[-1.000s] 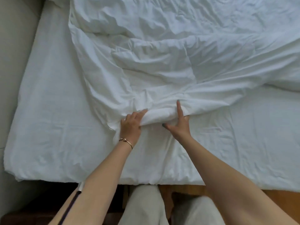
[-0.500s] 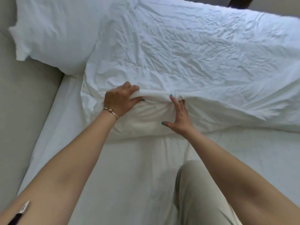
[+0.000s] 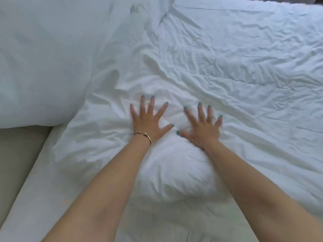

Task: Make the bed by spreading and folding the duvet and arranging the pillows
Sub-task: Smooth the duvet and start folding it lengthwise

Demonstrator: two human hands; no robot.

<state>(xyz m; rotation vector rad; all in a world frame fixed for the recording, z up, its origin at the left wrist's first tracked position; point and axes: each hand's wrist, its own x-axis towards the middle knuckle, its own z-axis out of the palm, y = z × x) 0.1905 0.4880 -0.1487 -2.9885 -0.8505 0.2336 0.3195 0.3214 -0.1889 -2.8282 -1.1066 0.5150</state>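
Note:
The white duvet (image 3: 236, 70) lies crumpled across the bed, its near edge folded over into a thick rounded bulge (image 3: 174, 172) between my forearms. My left hand (image 3: 148, 119) presses flat on the duvet with fingers spread wide; a thin bracelet sits on its wrist. My right hand (image 3: 202, 124) presses flat just beside it, fingers spread too, slightly blurred. A large white pillow (image 3: 45, 63) fills the upper left, touching the duvet's left side.
The white bottom sheet (image 3: 43, 198) shows bare at the lower left and below the fold. A beige padded surface (image 3: 19, 154) borders the bed's left side. The duvet runs on to the right edge of view.
Both hands have let go of the duvet's edge after carrying it toward the pillow and now lie flat with fingers spread on top. The view has moved closer over the bed.

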